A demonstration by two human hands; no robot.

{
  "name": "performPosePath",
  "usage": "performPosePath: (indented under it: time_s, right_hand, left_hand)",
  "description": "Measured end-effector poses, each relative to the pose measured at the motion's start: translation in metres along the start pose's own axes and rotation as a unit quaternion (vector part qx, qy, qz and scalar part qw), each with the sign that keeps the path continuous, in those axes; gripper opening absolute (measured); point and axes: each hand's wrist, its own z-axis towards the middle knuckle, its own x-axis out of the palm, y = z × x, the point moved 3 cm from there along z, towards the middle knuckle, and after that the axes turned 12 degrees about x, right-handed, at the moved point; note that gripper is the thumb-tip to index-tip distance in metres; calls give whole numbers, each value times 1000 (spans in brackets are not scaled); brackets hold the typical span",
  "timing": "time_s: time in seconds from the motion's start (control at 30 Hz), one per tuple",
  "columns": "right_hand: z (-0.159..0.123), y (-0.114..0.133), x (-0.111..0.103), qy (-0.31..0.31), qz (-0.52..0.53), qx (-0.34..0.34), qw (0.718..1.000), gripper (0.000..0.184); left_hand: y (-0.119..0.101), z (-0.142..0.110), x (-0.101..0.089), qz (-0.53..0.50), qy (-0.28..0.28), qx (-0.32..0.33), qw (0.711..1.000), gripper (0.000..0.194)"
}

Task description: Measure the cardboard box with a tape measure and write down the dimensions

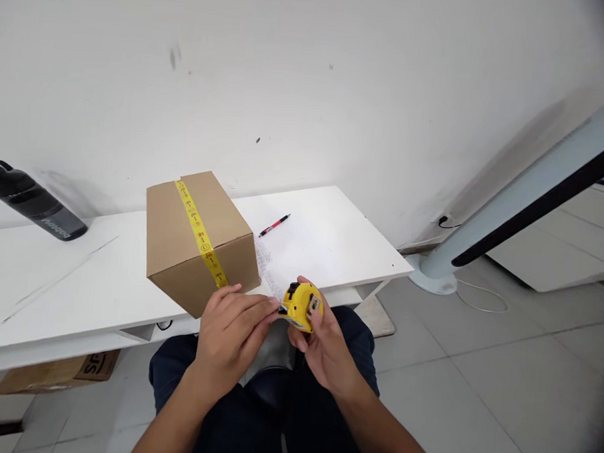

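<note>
A yellow and black tape measure (300, 307) is held in my right hand (329, 351), its fingers wrapped round the case above my lap. My left hand (234, 332) is closed, with its fingertips pinched at the mouth of the case, where the end of the blade sits; the fingers hide most of that end. Just beyond my left hand stands a closed cardboard box (196, 232) with printed yellow tape (196, 225) running over its top and down the front. To the box's right lie a sheet of paper with handwriting (266, 262) and a red and black pen (275, 225).
The white table (326, 234) runs along the wall. A dark bottle (35, 201) stands on its left part. Another carton (60, 373) lies beneath the table. On the right, a tall pale blue appliance (514, 189) rises from a round base on the tiled floor, with a cable nearby.
</note>
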Motion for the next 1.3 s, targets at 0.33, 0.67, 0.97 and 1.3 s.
performPosePath:
  time_s: [0.33, 0.67, 0.97, 1.3]
  right_hand:
    - [-4, -12, 4, -43, -27, 4, 999, 58]
    - [-7, -17, 2, -10, 6, 64, 998, 55]
    - [-3, -31, -5, -23, 12, 61, 998, 41]
    - [7, -50, -24, -12, 68, 113, 991, 30]
  left_hand:
    - [-2, -13, -1, 58, -44, 3, 997, 33]
    - [3, -17, 2, -238, 38, -95, 966, 16]
    - [3, 1, -7, 130, 16, 33, 991, 22]
    - [62, 64, 10, 288, 168, -231, 914, 35]
